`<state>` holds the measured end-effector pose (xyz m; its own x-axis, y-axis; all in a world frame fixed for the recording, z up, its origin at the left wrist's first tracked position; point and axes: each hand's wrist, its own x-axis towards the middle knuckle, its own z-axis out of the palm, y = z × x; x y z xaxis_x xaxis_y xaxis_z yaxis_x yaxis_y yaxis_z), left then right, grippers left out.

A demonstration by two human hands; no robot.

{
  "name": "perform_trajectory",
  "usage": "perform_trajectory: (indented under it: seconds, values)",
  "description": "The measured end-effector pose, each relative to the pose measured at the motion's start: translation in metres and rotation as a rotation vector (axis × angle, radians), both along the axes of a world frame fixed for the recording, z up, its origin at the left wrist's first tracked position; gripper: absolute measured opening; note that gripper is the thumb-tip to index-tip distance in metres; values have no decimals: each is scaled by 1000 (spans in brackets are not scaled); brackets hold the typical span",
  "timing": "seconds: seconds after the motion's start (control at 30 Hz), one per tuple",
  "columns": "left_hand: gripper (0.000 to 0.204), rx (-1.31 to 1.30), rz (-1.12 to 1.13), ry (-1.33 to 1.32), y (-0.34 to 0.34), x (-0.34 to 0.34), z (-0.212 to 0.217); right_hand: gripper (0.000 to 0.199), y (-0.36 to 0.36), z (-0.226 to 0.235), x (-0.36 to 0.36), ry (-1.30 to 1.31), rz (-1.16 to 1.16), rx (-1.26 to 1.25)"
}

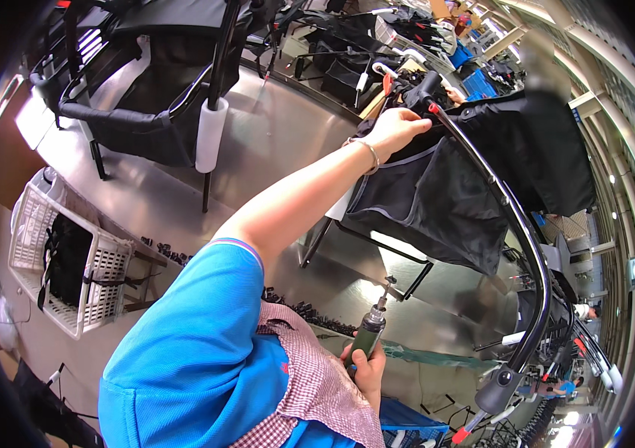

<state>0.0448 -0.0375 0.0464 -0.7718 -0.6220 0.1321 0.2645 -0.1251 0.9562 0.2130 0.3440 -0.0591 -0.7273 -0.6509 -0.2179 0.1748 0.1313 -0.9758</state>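
Note:
My left hand [399, 133], a bracelet at its wrist, reaches out to the upper part of a stroller frame [515, 213] of curved black tube. Its fingers are drawn together close to a black joint [422, 91] and a red tip; what they pinch, if anything, is hidden. Black fabric [444, 213] hangs from the frame, and a dark canopy [541, 142] spreads behind. Low and close to my apron, my right hand [366, 371] is wrapped round a dark green power screwdriver [368, 336]. Its bit points up and away, apart from the frame.
Another black stroller [119, 112] with a white foam sleeve [211, 134] stands left on the shiny metal worktop [276, 175]. Small black parts [306, 310] line the near edge. A white crate [22, 239] sits at lower left, a blue crate [416, 424] below. More stroller frames fill the background.

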Motion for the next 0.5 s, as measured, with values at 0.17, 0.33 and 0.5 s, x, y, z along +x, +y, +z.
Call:
perform_trajectory:
  seconds: [0.17,0.33,0.5]
  values:
    - [22,-110,125,21,-12,-34,0,47,-12,-3,11,0,-78,12]
    - [15,-238,70,146,-31,-37,-26,51,-21,-5,14,14,-126,58]
    - [23,25,-98,262,-33,-20,-32,57,-24,2,14,47,-94,47]
